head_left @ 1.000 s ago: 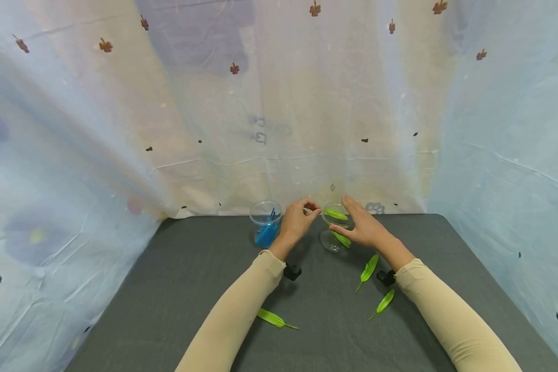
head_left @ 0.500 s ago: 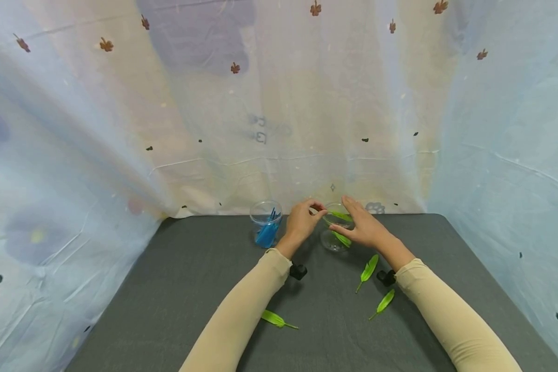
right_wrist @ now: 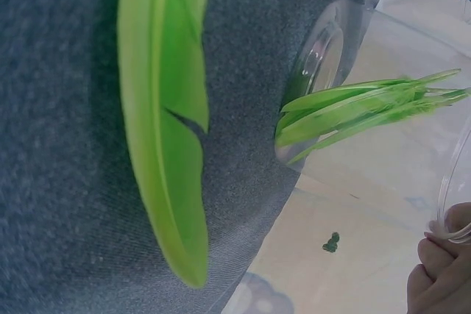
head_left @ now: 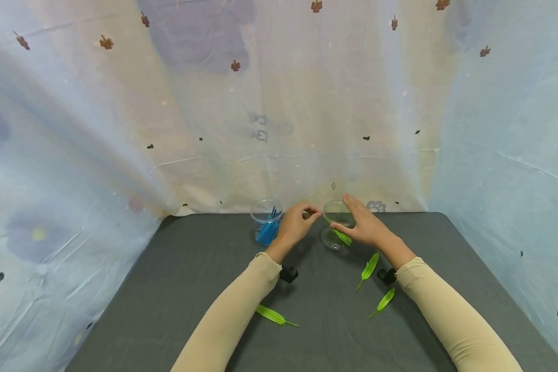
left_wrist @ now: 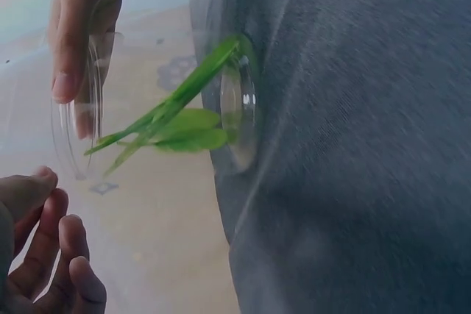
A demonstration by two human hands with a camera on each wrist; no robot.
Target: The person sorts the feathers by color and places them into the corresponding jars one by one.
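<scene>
My right hand (head_left: 366, 228) holds a clear plastic cup (head_left: 329, 240) near its rim, thumb on the near side and fingers on the far side. Inside the cup stand several green feathers (left_wrist: 188, 140), leaning with their quills toward the mouth. Just left of the rim is my left hand (head_left: 294, 227), its thumb and fingers loosely curled; in the left wrist view nothing shows between the fingertips (left_wrist: 55, 204). A loose green feather (head_left: 368, 267) lies on the table close to my right wrist, large in the right wrist view.
A second clear cup (head_left: 258, 209) with blue feathers (head_left: 266, 235) stands left of my left hand. Two more green feathers lie nearer me, one feather (head_left: 384, 301) at right and one feather (head_left: 273, 315) beside the left sleeve. A patterned curtain (head_left: 293, 170) hangs behind the dark table (head_left: 176, 289).
My left hand moved right to the cup mouth with a green feather, then drew back left without it. That feather no longer shows at the mouth. My right hand stays in place.
</scene>
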